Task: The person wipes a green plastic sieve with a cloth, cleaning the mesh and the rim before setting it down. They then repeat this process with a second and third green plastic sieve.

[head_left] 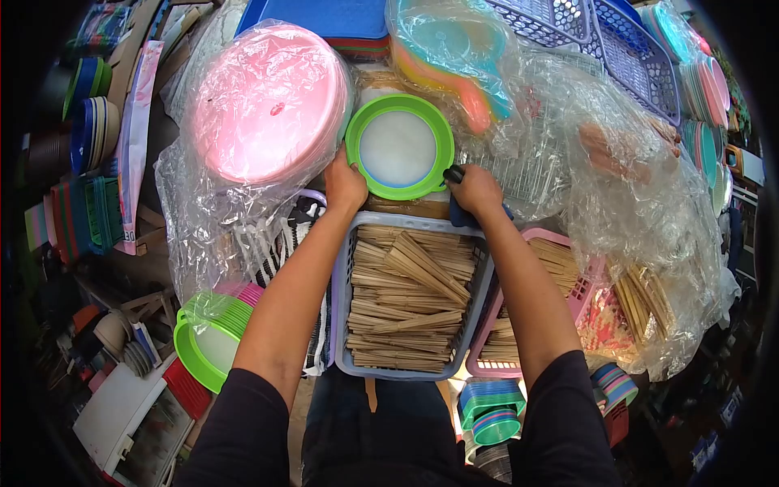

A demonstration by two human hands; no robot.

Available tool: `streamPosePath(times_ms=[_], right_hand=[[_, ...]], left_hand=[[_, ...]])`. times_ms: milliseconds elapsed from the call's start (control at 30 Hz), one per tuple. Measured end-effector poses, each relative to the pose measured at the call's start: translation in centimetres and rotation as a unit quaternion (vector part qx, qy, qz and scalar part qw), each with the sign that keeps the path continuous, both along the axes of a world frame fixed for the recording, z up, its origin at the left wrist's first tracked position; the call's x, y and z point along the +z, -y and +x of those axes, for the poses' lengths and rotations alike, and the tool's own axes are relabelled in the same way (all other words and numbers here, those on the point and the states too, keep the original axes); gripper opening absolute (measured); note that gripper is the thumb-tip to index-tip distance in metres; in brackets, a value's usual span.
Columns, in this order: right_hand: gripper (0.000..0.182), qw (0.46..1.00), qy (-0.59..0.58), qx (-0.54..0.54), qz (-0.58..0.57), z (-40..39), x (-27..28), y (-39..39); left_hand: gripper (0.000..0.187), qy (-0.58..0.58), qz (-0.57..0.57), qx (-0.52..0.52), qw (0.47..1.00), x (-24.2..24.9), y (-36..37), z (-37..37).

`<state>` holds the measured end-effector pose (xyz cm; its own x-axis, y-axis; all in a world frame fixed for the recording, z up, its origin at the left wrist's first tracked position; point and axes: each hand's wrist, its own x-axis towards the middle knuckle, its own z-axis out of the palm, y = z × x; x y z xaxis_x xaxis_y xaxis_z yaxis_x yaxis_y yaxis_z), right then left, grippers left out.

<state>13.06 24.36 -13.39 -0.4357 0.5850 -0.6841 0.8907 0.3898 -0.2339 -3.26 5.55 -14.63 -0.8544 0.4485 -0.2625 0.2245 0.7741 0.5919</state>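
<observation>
A round green sieve (398, 148) with a white mesh bottom sits upright beyond a basket of thin wooden sticks. At its left rim, my left hand (346, 185) is closed on the edge, the thumb on top. My right hand (477, 191) is closed around a dark blue cloth (480, 216) near the lower right rim. Something black, perhaps part of that cloth, covers the thumb tip next to the rim. Under my forearms stands the grey-blue basket (403, 374), filled with bundled bamboo sticks (410, 304).
Pink plastic trays (268, 105) in clear wrap lie at the left. Wrapped coloured dippers (446, 49) and purple baskets (637, 69) are at the back. A pink basket (495, 369) of sticks stands at the right. More green sieves (191, 357) hang near my left elbow.
</observation>
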Motion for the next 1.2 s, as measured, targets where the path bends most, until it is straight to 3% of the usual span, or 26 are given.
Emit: streamPosePath(times_ms=[200,433,500,533,567,633,700,767,833,967,1067,1200], right_hand=[[0.034,1.0,-0.003,0.009,0.003,0.0,0.4,0.7],[0.038,1.0,-0.008,0.004,0.029,-0.2,2.4,0.8],[0.046,0.995,-0.063,0.009,0.079,0.7,4.0,1.0],[0.05,0.984,-0.126,-0.006,0.127,1.2,5.5,1.0],[0.053,0.966,-0.191,-0.021,0.172,1.8,6.8,1.1],[0.052,0.935,-0.285,-0.055,0.204,4.0,9.1,1.8],[0.044,0.927,-0.314,-0.182,0.096,6.6,10.5,3.4],[0.035,0.899,-0.344,-0.27,-0.019,8.4,12.7,6.6],[0.029,0.89,-0.348,-0.287,-0.073,10.0,13.5,10.5],[0.024,0.891,-0.318,-0.256,-0.199,11.1,15.1,19.7],[0.023,0.879,-0.278,-0.244,-0.3,10.7,16.8,25.7],[0.024,0.886,-0.338,-0.109,-0.299,9.1,19.2,31.7]], left_hand=[[0.053,-0.026,0.017,0.023,0.999,-1.0,0.0,0.4],[0.054,0.07,-0.016,0.055,0.996,-0.6,-0.3,0.1],[0.055,0.03,-0.016,0.041,0.999,-0.3,0.0,1.0],[0.055,0.1,-0.043,0.068,0.992,0.8,-0.3,1.2],[0.055,0.096,-0.041,0.074,0.992,1.2,0.1,1.8],[0.05,0.069,0.097,0.055,0.991,1.9,2.1,3.3],[0.048,0.164,0.182,0.079,0.966,7.6,4.5,5.2],[0.046,0.163,0.227,0.063,0.958,11.6,8.3,7.9],[0.042,0.212,0.25,0.077,0.942,15.2,12.6,10.9],[0.036,0.216,0.286,0.11,0.927,21.0,22.2,15.5],[0.032,0.139,0.286,0.145,0.937,24.4,29.1,17.2],[0.027,0.017,0.274,0.27,0.923,26.2,37.2,18.3]])
